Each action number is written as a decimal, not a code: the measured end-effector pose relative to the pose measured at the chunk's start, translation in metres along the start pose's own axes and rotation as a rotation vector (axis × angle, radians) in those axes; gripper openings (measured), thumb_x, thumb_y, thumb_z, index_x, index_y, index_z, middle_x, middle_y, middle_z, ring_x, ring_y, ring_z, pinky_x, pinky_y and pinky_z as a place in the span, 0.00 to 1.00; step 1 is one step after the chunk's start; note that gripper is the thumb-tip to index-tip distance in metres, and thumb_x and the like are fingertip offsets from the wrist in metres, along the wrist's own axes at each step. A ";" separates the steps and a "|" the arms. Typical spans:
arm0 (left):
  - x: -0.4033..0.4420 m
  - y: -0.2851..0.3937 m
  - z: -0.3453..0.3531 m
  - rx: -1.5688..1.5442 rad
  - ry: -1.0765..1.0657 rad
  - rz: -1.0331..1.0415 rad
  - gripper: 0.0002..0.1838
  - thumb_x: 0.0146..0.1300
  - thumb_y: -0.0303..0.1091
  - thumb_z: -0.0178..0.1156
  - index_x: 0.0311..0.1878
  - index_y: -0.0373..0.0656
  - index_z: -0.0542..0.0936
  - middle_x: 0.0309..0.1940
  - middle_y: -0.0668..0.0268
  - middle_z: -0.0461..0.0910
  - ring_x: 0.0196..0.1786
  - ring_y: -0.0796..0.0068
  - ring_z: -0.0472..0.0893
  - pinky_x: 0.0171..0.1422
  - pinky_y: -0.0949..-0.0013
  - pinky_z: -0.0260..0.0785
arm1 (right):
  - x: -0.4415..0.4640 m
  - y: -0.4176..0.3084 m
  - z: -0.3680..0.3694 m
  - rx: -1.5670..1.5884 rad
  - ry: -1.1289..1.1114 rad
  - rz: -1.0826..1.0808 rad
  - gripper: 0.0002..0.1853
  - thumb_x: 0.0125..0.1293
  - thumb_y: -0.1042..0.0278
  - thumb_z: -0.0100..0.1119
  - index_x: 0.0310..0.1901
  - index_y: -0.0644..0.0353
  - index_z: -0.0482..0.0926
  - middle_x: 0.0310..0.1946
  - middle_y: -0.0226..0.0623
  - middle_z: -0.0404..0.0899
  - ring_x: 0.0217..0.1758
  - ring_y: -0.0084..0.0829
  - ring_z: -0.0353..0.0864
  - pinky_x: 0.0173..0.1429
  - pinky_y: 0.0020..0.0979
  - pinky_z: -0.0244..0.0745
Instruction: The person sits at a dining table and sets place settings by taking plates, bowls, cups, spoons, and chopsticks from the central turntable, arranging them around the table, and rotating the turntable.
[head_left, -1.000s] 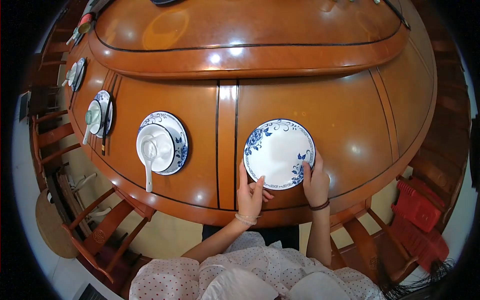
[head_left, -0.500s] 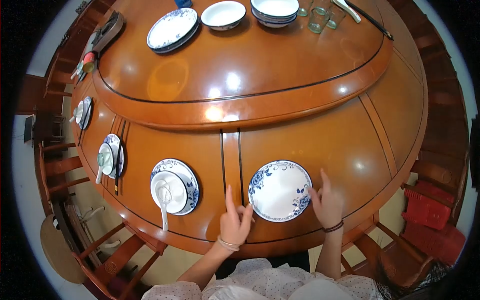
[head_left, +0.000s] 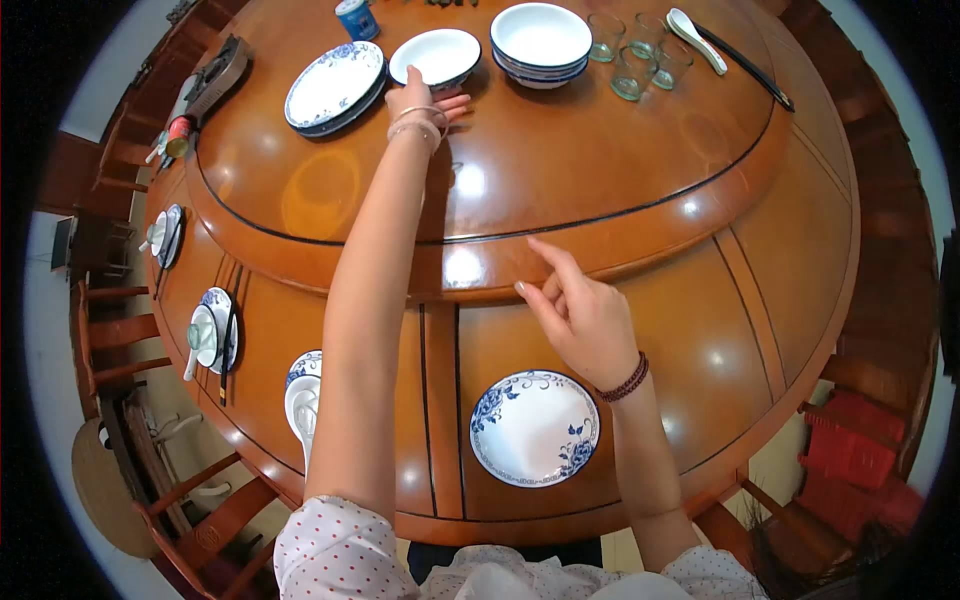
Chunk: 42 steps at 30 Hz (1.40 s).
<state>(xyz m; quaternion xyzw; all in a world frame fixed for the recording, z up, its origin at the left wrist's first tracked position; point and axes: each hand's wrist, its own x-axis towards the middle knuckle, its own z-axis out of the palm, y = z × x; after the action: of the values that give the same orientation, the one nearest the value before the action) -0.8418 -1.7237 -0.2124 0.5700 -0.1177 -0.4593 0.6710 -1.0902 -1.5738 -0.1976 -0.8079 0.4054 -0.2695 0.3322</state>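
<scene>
White bowl (head_left: 437, 50), resting on the raised section (head_left: 600, 140) of the round wooden surface (head_left: 650, 440), between the stack of patterned plates (head_left: 335, 82) and the stack of bowls (head_left: 541, 35). My left hand (head_left: 428, 100) is at its near rim, thumb over the edge and fingers spread below it; the hand is open, and whether it bears any of the bowl's weight cannot be told. My right hand (head_left: 580, 312) is open and holds nothing, index finger and thumb extended, the other fingers partly bent. Nearer my body, a blue-patterned plate (head_left: 535, 430) lies flat, just beside my right forearm. Right of the bowl stack: glasses (head_left: 640, 62), a white spoon (head_left: 697, 42) and black chopsticks (head_left: 750, 68). Behind the patterned plates: a blue can (head_left: 357, 20). Left: a small bowl (head_left: 301, 405) on its plate, partly hidden by my left forearm.
</scene>
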 end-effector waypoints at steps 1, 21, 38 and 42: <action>0.007 0.004 0.005 0.033 0.058 0.007 0.29 0.68 0.44 0.38 0.60 0.28 0.49 0.45 0.38 0.73 0.39 0.49 0.80 0.36 0.58 0.78 | -0.002 0.005 0.000 0.015 -0.023 0.042 0.20 0.59 0.63 0.57 0.53 0.58 0.69 0.18 0.37 0.76 0.22 0.40 0.77 0.26 0.37 0.71; -0.359 -0.127 -0.132 0.444 -0.263 -0.285 0.24 0.66 0.31 0.46 0.63 0.33 0.56 0.18 0.65 0.75 0.14 0.81 0.73 0.16 0.79 0.65 | -0.165 0.002 -0.005 0.322 -0.174 0.589 0.22 0.66 0.74 0.44 0.62 0.62 0.61 0.25 0.41 0.73 0.29 0.24 0.74 0.35 0.25 0.69; -0.372 -0.139 -0.142 0.591 -0.360 -0.292 0.29 0.66 0.33 0.48 0.65 0.34 0.48 0.20 0.59 0.77 0.15 0.75 0.76 0.20 0.74 0.69 | -0.190 0.003 0.009 0.062 -0.088 0.509 0.20 0.63 0.71 0.49 0.58 0.61 0.66 0.34 0.53 0.78 0.34 0.46 0.80 0.35 0.35 0.74; -0.369 -0.133 -0.154 0.782 -0.287 -0.040 0.35 0.60 0.32 0.55 0.65 0.32 0.49 0.18 0.63 0.75 0.16 0.74 0.74 0.21 0.74 0.66 | -0.191 0.007 0.003 0.013 -0.139 0.482 0.22 0.62 0.70 0.53 0.58 0.61 0.66 0.27 0.45 0.78 0.26 0.39 0.79 0.31 0.31 0.73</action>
<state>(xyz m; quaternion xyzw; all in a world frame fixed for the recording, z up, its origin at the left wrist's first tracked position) -1.0040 -1.3366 -0.2431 0.7142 -0.3646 -0.4677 0.3717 -1.1921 -1.4171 -0.2363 -0.7024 0.5607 -0.1289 0.4191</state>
